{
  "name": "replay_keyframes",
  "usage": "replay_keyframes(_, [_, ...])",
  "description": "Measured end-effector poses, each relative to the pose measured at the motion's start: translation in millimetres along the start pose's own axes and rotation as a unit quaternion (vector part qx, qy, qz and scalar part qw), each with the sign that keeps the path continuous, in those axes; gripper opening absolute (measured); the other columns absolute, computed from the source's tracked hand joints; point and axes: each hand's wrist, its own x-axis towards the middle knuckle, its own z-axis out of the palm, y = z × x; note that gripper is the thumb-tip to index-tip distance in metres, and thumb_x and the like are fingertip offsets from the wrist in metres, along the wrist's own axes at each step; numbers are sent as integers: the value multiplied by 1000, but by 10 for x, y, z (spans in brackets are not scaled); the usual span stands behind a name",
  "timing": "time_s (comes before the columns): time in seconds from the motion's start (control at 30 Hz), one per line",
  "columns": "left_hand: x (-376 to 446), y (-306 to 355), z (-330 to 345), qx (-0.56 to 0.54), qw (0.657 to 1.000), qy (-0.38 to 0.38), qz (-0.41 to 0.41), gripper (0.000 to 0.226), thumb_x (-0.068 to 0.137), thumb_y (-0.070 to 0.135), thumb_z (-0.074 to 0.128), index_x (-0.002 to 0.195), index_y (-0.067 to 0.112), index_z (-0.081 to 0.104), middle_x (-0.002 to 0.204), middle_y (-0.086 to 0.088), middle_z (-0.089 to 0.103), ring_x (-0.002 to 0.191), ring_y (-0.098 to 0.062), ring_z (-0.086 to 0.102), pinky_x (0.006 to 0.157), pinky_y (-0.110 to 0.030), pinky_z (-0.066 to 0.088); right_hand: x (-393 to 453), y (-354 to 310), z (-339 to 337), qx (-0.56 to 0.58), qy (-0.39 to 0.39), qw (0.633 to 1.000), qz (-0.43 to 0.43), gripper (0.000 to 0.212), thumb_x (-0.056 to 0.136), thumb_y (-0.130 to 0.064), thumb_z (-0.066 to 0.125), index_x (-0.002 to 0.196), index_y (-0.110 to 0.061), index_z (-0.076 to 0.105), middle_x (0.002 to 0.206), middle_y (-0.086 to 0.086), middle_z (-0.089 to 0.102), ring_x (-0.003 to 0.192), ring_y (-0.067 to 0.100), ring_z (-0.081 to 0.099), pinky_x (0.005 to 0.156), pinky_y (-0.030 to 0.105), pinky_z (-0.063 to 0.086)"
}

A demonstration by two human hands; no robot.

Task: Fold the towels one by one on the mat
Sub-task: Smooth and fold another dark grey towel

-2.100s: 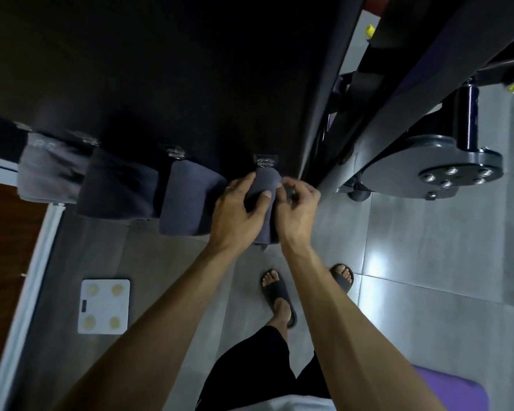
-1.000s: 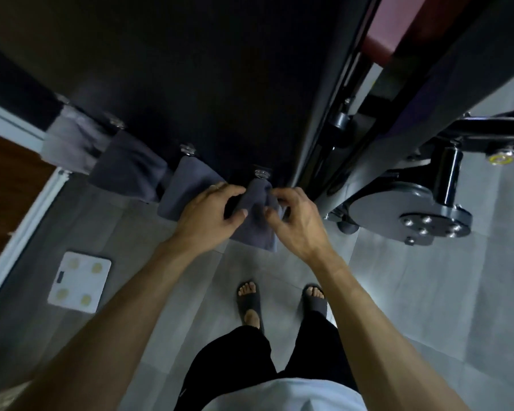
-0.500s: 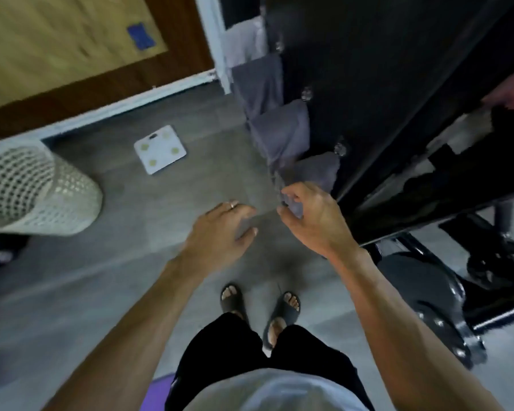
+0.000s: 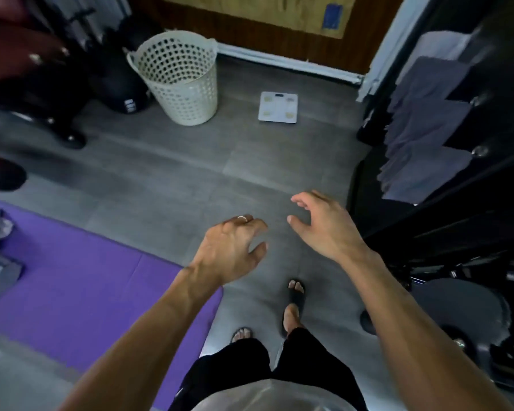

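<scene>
Hanging towels (image 4: 425, 134), four; two empty hands (image 4: 235, 250)

The hanging grey towel (image 4: 422, 173), gripped by both hands approx. 2 s ago, has been let go; the left hand (image 4: 230, 250) and right hand (image 4: 321, 226) are now held out over the floor (image 4: 166, 179) w/ fingers loosely curled, nothing in either. The view has been swung left, away from the dark panel, so the towels are now seen at the right edge, and the purple mat (image 4: 80, 280), the white basket (image 4: 178, 75) etc. have been brought into view.
</scene>
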Motion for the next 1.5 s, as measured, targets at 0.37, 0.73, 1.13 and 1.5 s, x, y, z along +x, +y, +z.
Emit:
replay_keyframes(0.37, [-2637,-309,222,-2,978,89,-190,36,85,36,54,118,23,61,103,3,65,97,-24,63,67,-36,54,-1051,-1255,1047,-25,-115,975,-188,37,86,-27,67,120,-15,62,117,1,64,111,20,58,98,34,44])
replay_keyframes(0.73, [-4913,-438,507,-27,934,113,-339,35,86,37,57,118,23,58,105,1,64,95,-27,64,70,-37,54,-2278,-2573,2083,-35,-197,921,-333,36,81,-26,71,113,-13,64,106,5,65,100,25,63,89,38,50])
replay_keyframes(1.13, [-7062,-1685,208,-47,900,154,-405,35,88,39,57,119,24,60,104,2,64,92,-26,65,70,-36,53,-3457,-4673,3567,-63,-230,895,-376,43,80,-37,61,117,-15,61,108,7,63,100,28,63,86,45,52])
replay_keyframes(1.5, [-7954,-3481,-286,-34,897,122,-423,35,89,40,53,122,26,58,106,1,64,95,-25,65,71,-36,54,-3179,-6454,4908,-89,-250,877,-400,41,87,-33,63,124,-16,58,117,5,61,107,25,60,89,44,51])
